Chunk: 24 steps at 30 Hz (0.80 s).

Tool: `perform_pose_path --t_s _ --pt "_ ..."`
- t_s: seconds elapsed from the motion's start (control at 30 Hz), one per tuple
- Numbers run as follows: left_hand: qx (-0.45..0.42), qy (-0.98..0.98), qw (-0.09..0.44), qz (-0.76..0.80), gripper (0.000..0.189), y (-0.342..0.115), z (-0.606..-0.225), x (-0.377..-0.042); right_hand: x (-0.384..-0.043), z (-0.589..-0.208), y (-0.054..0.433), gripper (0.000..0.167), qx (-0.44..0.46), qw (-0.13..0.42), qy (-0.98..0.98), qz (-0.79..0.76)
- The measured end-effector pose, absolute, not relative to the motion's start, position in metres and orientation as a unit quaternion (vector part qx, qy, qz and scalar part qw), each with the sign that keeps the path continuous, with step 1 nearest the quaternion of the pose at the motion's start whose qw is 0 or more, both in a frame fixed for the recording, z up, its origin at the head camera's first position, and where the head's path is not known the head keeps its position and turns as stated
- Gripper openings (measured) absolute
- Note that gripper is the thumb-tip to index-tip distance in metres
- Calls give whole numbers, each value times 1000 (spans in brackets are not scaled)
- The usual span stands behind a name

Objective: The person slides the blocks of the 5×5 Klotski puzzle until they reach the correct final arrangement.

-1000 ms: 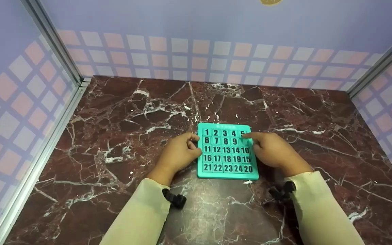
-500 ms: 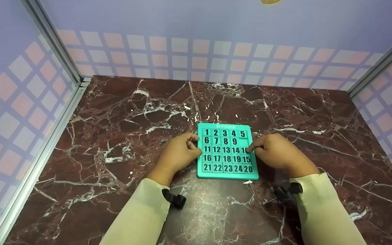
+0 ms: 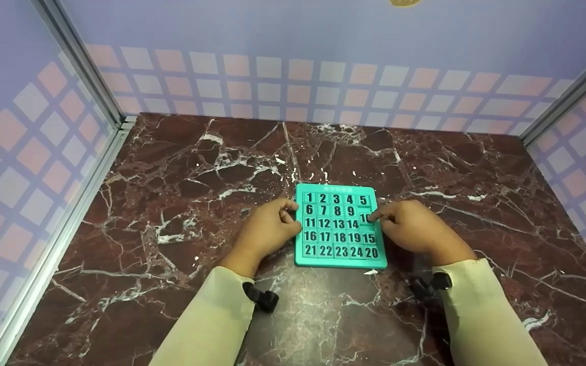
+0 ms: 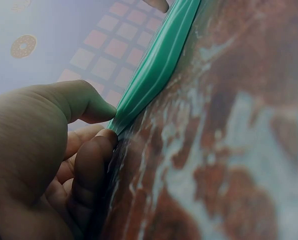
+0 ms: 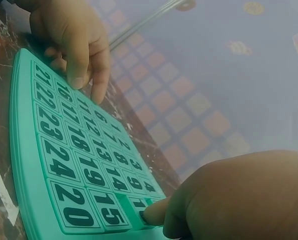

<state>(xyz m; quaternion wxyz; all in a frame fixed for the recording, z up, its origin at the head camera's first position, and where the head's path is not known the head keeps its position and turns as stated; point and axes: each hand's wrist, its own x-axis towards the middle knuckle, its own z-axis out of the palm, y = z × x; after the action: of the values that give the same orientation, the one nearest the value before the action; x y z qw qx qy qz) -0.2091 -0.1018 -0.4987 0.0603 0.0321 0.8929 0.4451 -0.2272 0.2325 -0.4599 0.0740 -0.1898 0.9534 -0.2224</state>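
Note:
A turquoise number sliding puzzle (image 3: pixel 341 262) lies flat on the marble-patterned table. My left hand (image 3: pixel 267 226) holds its left edge; in the left wrist view the thumb (image 4: pixel 91 102) and fingers pinch the rim. From the right side, my right hand (image 3: pixel 410 226) reaches over the frame, its index fingertip pressing on the tile marked 10 (image 3: pixel 363 218). That tile sits partway between the second and third rows in the rightmost column, with a gap above and below it. Tile 5 (image 3: pixel 362 200) is over it and tile 15 (image 3: pixel 369 238) under it. The fingertip covers part of the 10.
The dark red marble table (image 3: pixel 196 178) with white veins surrounds the puzzle. Behind it stands a lilac wall panel (image 3: pixel 298 30) with pink and white squares, and side panels with metal edges flank the table. Black straps with camera mounts (image 3: pixel 261 297) sit at both wrists.
My right index finger has moved from near tile 5 down to tile 10, then pushed that tile upward out of the third row. The left hand has stayed on the puzzle's edge.

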Motion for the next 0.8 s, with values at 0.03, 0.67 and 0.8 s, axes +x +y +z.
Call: perform_pose_path --t_s 0.03,0.67,0.8 --pt "31 893 61 444 44 -102 -499 -209 -227 -460 233 33 -189 73 954 -222" --pt "35 890 55 451 44 -102 -498 -208 -227 -463 235 37 -184 69 955 -220" --pt "33 892 55 448 44 -102 -499 -209 -228 -463 235 37 -190 65 956 -216"
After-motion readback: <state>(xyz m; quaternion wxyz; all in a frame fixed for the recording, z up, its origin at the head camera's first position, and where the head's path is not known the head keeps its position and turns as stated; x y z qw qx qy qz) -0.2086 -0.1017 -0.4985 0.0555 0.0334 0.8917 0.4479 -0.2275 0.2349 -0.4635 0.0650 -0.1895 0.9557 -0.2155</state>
